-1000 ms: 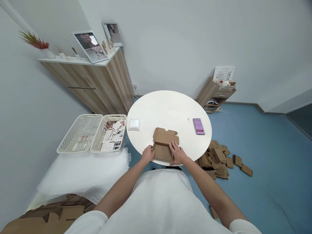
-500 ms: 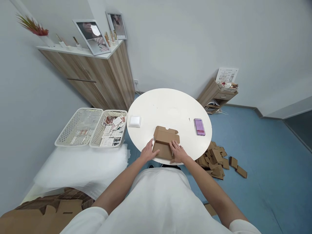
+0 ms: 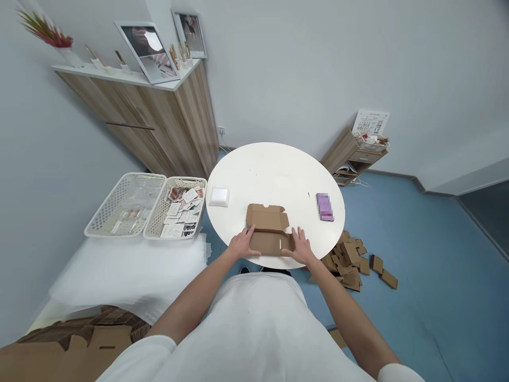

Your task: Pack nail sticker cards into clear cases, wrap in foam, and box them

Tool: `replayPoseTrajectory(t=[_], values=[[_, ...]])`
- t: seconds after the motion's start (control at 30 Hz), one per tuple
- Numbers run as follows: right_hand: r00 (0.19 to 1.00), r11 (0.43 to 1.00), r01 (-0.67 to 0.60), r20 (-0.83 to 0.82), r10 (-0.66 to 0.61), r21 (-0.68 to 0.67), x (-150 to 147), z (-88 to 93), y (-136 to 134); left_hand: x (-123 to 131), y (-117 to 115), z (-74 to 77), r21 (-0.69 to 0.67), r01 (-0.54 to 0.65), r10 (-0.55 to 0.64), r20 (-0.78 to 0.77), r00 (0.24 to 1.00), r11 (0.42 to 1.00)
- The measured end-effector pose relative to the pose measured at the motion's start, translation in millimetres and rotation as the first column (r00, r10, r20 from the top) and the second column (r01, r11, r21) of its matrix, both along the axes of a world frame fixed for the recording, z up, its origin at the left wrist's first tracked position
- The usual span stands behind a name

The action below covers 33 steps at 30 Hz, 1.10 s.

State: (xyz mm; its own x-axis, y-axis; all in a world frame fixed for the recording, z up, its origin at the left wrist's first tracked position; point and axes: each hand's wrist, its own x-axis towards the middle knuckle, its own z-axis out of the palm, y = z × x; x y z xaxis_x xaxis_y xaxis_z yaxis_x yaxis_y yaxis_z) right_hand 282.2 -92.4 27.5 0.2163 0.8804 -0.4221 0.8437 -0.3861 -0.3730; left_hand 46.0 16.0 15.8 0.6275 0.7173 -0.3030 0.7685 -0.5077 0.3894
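Head view | your left hand (image 3: 242, 246) and right hand (image 3: 303, 247) have slid apart to the ends of the flat brown cardboard mailer box (image 3: 267, 231), fingers spread flat, pinching nothing | box turned square at the round white table (image 3: 274, 175) near edge, lid flap open, ready for folding.

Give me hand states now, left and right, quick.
Left hand: open, fingers spread flat on the left end of the cardboard box.
Right hand: open, fingers pressing the box's right end.
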Motion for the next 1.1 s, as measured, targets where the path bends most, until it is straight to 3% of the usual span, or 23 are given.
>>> replayPoseTrajectory(t=[0.07,0.17,0.3,0.4,0.6,0.77,0.9,1.1], values=[[0.953,0.977,0.215,-0.218,-0.212,-0.010,9,-1.4,-10,1,-2,0.0,-0.004,-0.017,0.017,-0.013,1.000,1.000],[0.759,0.894,0.434,-0.490,-0.429,-0.110,15,-1.4,-19,4,-5,-0.1,-0.004,-0.033,0.033,-0.031,0.999,0.999],[0.531,0.802,0.558,-0.650,-0.544,-0.215,9,1.5,-19,9,-7,-1.1,0.013,-0.048,0.049,-0.014,0.999,0.999],[0.482,0.777,0.583,-0.668,-0.567,-0.238,2,2.3,-14,14,-10,-2.5,0.016,-0.047,0.046,0.003,0.999,0.999],[0.586,0.830,0.548,-0.657,-0.474,-0.109,2,-8.2,-6,28,-18,-5.0,-0.018,-0.064,0.065,0.027,0.998,0.998],[0.756,0.833,0.552,-0.438,-0.487,0.026,15,-27.0,0,42,-25,-7.1,-0.048,-0.059,0.061,0.041,0.997,0.997],[0.810,0.841,0.536,-0.323,-0.489,0.070,27,-37.7,1,57,-26,-8.1,-0.057,-0.048,0.050,0.030,0.998,0.997],[0.878,0.892,0.438,-0.268,-0.397,0.113,46,-41.6,9,82,-24,-5.1,-0.075,-0.093,0.093,-0.008,0.996,0.993]])
